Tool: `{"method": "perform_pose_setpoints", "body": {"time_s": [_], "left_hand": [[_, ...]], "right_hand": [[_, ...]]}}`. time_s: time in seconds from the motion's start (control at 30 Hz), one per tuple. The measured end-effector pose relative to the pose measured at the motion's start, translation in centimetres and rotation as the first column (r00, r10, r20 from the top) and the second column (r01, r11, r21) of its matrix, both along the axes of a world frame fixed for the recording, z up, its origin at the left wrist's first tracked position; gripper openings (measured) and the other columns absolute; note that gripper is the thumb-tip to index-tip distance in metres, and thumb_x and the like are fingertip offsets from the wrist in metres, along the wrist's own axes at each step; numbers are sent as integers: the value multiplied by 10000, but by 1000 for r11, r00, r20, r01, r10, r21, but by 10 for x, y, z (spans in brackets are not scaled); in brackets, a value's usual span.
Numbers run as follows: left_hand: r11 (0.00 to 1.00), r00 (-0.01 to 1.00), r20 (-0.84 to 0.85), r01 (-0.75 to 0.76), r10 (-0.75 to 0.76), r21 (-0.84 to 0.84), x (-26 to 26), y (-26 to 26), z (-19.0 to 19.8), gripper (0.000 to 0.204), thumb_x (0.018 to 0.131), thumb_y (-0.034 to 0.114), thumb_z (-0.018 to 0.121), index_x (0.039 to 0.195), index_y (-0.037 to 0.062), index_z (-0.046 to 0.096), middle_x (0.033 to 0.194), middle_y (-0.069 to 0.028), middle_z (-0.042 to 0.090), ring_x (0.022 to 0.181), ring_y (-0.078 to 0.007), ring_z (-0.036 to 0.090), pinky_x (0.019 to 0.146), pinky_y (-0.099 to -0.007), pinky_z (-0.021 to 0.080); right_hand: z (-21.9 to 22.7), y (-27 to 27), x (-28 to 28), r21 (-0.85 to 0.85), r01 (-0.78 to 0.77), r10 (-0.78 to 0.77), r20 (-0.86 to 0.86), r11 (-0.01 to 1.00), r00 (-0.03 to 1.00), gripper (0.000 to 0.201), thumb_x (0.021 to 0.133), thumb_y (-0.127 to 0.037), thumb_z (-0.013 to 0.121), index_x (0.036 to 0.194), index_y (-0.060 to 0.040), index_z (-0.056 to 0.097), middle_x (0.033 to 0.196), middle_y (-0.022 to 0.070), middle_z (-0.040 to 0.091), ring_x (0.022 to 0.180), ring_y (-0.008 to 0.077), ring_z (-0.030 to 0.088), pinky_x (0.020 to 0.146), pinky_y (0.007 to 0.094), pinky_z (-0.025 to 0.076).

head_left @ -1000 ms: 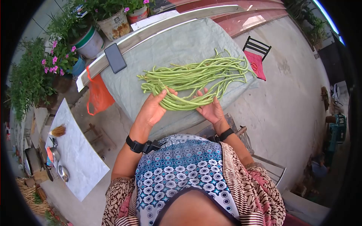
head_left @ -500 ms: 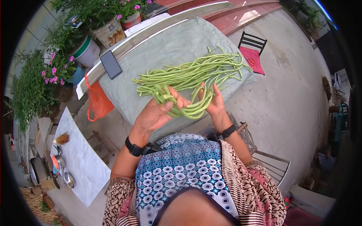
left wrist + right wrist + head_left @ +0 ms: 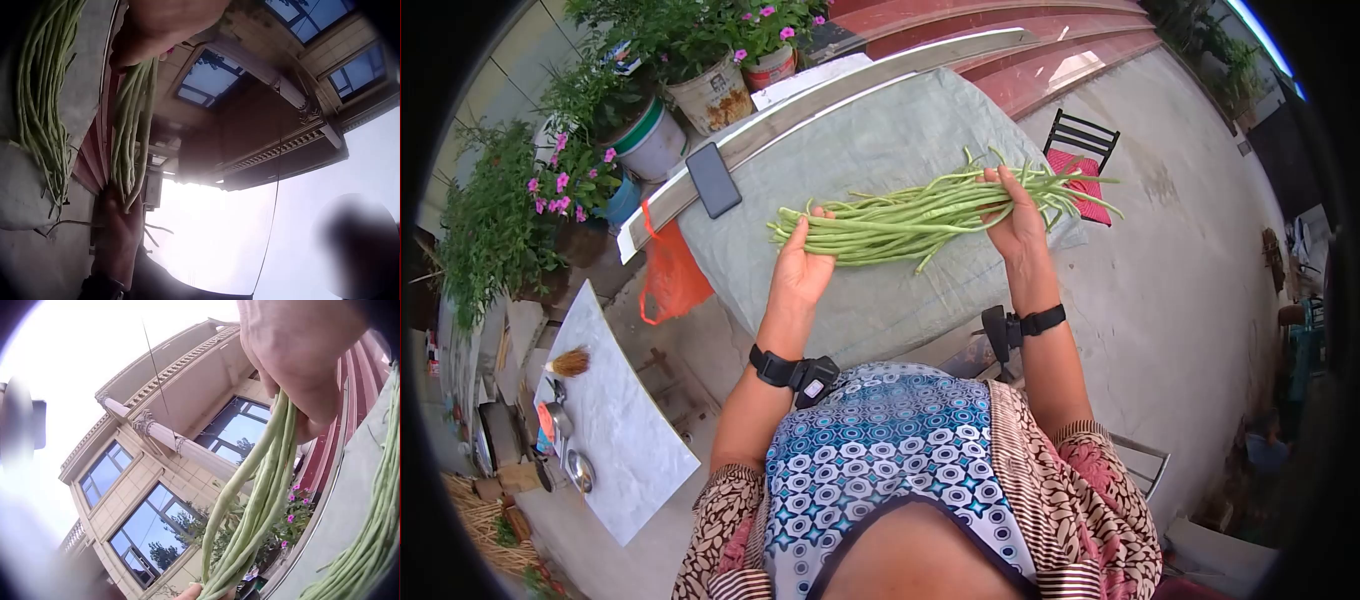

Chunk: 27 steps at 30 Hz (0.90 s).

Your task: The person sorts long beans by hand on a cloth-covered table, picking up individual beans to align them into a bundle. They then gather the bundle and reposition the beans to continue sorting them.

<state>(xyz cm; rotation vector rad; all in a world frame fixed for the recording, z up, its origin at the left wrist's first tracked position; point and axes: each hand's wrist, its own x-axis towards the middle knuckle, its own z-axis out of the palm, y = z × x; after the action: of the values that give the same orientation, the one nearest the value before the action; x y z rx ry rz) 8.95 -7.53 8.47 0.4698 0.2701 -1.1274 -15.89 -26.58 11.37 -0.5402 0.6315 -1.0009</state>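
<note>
Entry, as I read it from the remote feed.

Item 1: left hand (image 3: 800, 270), centre-left of the head view, fingers curled round one end of a bundle of long beans (image 3: 900, 218).

Item 2: right hand (image 3: 1015, 222), upper right of centre, fingers closed round the other end of the same bundle. The bundle is stretched between both hands, above the table (image 3: 880, 130).

Item 3: loose beans (image 3: 40, 106), lying on the grey cloth at the left of the left-wrist view, apart from the lifted bundle. In the head view I cannot separate them cleanly from the held ones.

Item 4: phone (image 3: 713, 180), flat on the table's upper-left part, well apart from the beans.

Item 5: orange bag (image 3: 668, 275), hanging at the table's left edge. Potted flowers (image 3: 565, 185) at upper left; red-cushioned chair (image 3: 1080, 150) at upper right.

Progress, my judgement: one handful is gathered and straightened; I see none trimmed, snapped or tied, so most of the work seems left.
</note>
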Motion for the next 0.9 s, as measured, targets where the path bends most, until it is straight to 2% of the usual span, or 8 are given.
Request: {"method": "perform_pose_setpoints", "body": {"time_s": [0.13,0.27,0.4,0.57,0.63,0.73,0.83,0.9], "left_hand": [[952,998,-40,-39,54,303,20,-30,-97,229,999,146,436,1153,12,540,1141,-121,587,1094,-277,549,1013,-477,427],[947,996,27,-88,84,308,14,-30,-89,261,1006,153,404,1201,14,509,1209,-134,545,1084,-278,540,995,-490,435],[965,992,-88,-61,86,254,10,-34,-47,352,1033,224,335,1228,-48,445,1300,-205,471,1210,-356,467,1060,-548,357],[923,959,273,-169,73,345,15,-39,-56,369,978,119,447,1303,-51,404,1310,-220,462,1177,-330,511,998,-470,447],[885,874,485,-260,46,386,10,-33,-46,420,956,108,481,1329,-52,375,1357,-224,403,1187,-328,498,1009,-460,438],[753,752,647,-352,-127,556,18,-28,-55,488,918,102,530,1347,-44,349,1411,-218,278,1212,-317,468,992,-442,440],[515,469,776,-580,-422,631,14,-15,-37,532,892,98,556,1358,-29,332,1434,-194,161,1211,-297,448,947,-414,450],[460,316,810,-696,-494,551,13,-2,-27,520,886,96,556,1350,-17,352,1366,-192,298,1139,-266,498,889,-377,468]], "right_hand": [[-77,-21,-1,238,-120,216,-433,964,875,415,930,-248,549,1284,-57,447,1246,120,544,1097,249,525,858,402,463],[-102,-19,-21,151,-179,226,-420,972,879,354,933,-282,531,1237,-109,475,1172,82,527,1011,223,521,851,389,469],[-63,-15,-17,1,2,-1,-426,1000,905,401,920,-253,555,1268,-83,451,1240,92,479,985,224,556,823,378,491],[-72,-45,-22,-42,-150,95,-604,988,792,486,889,-256,598,1298,-43,445,1183,71,523,1030,221,568,809,359,496],[-77,-49,-23,19,-207,151,-746,978,649,463,888,-240,595,1283,-35,466,1165,67,542,1019,213,581,790,343,500],[-89,-42,-24,7,-193,141,-707,981,693,441,880,-226,594,1262,-31,492,1156,67,551,954,201,602,753,334,503],[-98,-24,-16,-180,-121,-77,-808,976,584,360,882,-202,587,1185,-13,543,1100,73,584,901,183,615,725,328,504],[-102,-6,-9,-433,-224,-254,-796,873,549,266,883,-174,587,1094,-12,580,1013,79,597,861,172,613,692,317,500]]}}
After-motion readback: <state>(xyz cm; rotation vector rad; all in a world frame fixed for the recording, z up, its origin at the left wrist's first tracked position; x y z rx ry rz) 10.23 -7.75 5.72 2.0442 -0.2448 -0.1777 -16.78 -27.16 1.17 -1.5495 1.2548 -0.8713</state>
